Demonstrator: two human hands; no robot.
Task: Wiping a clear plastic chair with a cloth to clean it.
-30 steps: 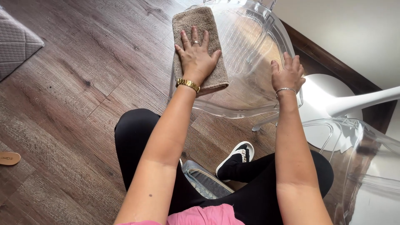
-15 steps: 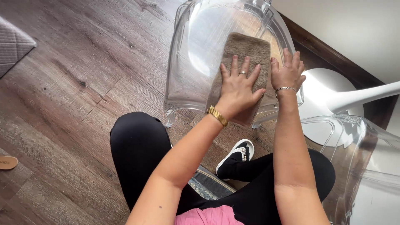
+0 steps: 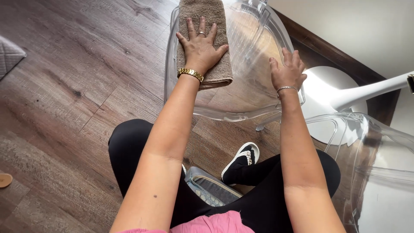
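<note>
You are wiping the seat of the clear, moulded plastic chair (image 3: 258,97), which stands on the dark wood-plank floor (image 3: 77,86) before your knees. The folded brown terry cloth (image 3: 206,26) lies flat on the seat's left part, running up to its far edge. Your left hand (image 3: 199,47) presses it down, palm flat and fingers spread, not clenched. Your right hand (image 3: 286,71) rests open on the chair's right rim, steadying it. The next stroke, I judge, calls for firm downward pressure while sliding the cloth across to the unwiped right side.
</note>
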